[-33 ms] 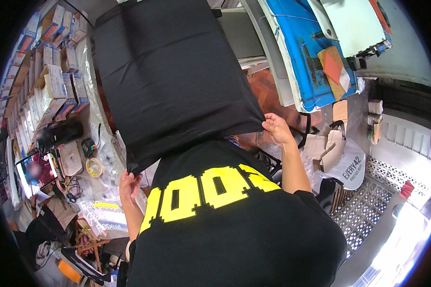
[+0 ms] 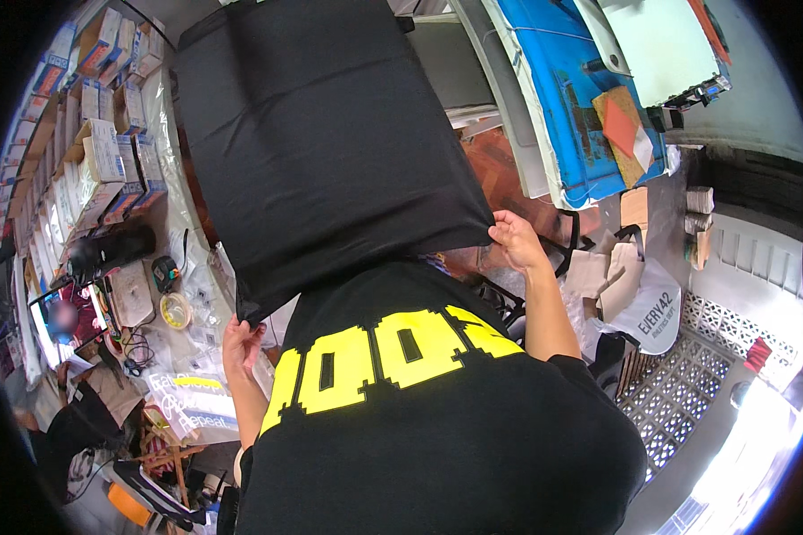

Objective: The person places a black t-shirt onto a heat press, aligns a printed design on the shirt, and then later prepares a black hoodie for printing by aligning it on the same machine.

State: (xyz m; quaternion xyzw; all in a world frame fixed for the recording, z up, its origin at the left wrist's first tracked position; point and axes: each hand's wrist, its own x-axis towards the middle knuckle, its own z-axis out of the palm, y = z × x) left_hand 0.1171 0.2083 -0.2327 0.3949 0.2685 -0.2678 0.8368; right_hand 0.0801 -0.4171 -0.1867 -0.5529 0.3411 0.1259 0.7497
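What appears to be a black T-shirt lies spread over a flat rectangular board, its collar out of view. Some creases cross it, and its near edge hangs loose toward me. Pinched in the fingers of my left hand is the near left corner of the cloth. My right hand grips the near right corner between thumb and fingers. Both hands hold the near edge pulled out between them, the right one farther from my body than the left.
Cardboard boxes stand stacked at left, above a cluttered bench with a tape roll and a screen. A blue-topped table with an orange-and-brown piece stands at right. Below it sit paper bags and a grey-white bag.
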